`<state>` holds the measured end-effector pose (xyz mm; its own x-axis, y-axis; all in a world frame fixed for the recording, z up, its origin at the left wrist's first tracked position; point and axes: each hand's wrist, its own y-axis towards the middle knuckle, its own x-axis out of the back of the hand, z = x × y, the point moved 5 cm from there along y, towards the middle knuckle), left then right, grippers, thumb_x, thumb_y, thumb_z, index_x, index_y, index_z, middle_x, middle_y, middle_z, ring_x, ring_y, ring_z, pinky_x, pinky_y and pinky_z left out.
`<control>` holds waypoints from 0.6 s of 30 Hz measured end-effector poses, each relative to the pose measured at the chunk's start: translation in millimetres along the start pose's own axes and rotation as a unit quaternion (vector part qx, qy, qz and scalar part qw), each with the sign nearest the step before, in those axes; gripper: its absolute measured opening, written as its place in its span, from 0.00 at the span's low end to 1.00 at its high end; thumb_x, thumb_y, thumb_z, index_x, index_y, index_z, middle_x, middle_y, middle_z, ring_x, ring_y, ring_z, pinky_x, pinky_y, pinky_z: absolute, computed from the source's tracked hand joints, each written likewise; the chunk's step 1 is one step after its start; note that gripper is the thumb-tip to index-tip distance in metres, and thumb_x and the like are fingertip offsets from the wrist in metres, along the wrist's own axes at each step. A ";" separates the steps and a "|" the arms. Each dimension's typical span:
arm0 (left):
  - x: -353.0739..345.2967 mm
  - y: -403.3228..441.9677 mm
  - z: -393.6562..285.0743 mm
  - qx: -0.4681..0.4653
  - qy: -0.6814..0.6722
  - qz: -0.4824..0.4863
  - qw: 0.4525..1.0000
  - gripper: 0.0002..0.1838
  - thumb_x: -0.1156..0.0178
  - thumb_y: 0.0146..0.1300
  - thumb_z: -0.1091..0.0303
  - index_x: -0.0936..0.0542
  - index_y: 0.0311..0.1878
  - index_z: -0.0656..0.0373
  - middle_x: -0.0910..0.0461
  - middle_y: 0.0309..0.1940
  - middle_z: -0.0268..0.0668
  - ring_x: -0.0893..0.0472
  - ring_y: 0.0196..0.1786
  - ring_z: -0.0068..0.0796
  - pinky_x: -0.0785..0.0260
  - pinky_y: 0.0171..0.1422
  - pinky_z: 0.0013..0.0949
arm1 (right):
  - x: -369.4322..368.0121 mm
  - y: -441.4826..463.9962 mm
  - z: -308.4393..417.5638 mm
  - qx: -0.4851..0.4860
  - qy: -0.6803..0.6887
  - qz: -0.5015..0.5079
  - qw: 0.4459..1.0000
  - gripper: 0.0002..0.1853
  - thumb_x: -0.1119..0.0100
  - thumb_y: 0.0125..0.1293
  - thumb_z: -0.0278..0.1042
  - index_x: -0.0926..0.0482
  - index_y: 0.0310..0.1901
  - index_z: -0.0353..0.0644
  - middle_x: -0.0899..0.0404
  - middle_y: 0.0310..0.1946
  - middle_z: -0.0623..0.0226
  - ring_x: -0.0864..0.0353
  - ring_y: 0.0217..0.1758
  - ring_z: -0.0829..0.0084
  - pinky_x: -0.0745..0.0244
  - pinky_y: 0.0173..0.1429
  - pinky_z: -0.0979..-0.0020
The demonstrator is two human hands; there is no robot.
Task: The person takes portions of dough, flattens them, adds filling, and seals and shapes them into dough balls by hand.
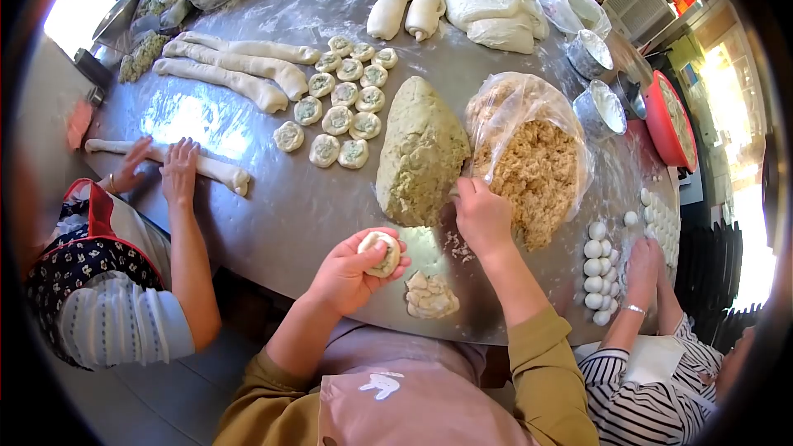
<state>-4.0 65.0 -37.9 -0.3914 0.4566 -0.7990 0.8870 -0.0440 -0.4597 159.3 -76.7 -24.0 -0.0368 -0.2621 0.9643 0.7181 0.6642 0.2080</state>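
Note:
Cupped in my left hand (355, 272) is a round dough piece with greenish filling (381, 253), my thumb lying over it. My right hand (484, 216) has its fingers pressed together at the lower right edge of a large green filling mound (420, 153), beside the brown crumbly filling (541, 173) under a plastic bag. Whatever its fingertips hold is too small to make out. Between my forearms, near the table's front edge, lies a lump of pale dough scraps (431, 295). Several filled dough rounds (337, 120) stand in rows behind my left hand.
At the left, a person's hands (178, 172) rest on a dough rope (216, 172). Another person's hands (642, 268) are at the right by white dough balls (593, 268). Dough rolls (391, 10), metal bowls (600, 109) and a red basin (667, 128) stand farther back.

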 end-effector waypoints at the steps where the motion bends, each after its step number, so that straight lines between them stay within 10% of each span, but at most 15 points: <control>1: -3.3 3.0 3.2 0.011 0.017 0.006 1.000 0.13 0.46 0.70 0.70 0.28 0.55 0.62 0.22 0.46 0.43 0.19 0.46 0.35 0.22 0.46 0.34 | 6.2 -2.8 2.6 0.007 0.055 -0.035 0.998 0.16 0.39 0.58 0.28 0.23 0.48 0.39 0.20 0.36 0.60 0.19 0.26 0.63 0.26 0.29 0.66; 9: -24.2 34.5 25.6 -0.011 0.011 -0.027 1.000 0.13 0.49 0.73 0.65 0.29 0.57 0.57 0.24 0.49 0.38 0.22 0.50 0.32 0.27 0.56 0.37 | 33.3 -51.2 33.4 -0.203 0.532 0.054 0.820 0.16 0.31 0.59 0.30 0.20 0.49 0.38 0.22 0.34 0.70 0.28 0.26 0.80 0.30 0.32 0.77; 18: -35.9 33.3 37.1 -0.007 0.045 0.006 0.999 0.14 0.47 0.70 0.71 0.29 0.57 0.61 0.23 0.49 0.38 0.21 0.50 0.29 0.26 0.54 0.33 | 54.8 -56.2 54.5 -0.075 0.342 -0.036 0.936 0.14 0.34 0.58 0.27 0.19 0.47 0.45 0.21 0.32 0.66 0.19 0.31 0.67 0.25 0.33 0.70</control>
<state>30.5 14.1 -38.9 -0.3576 0.5346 -0.7657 0.8950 -0.0380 -0.4445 79.1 -90.2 26.1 0.3281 -0.7230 0.6079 0.8222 0.5354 0.1930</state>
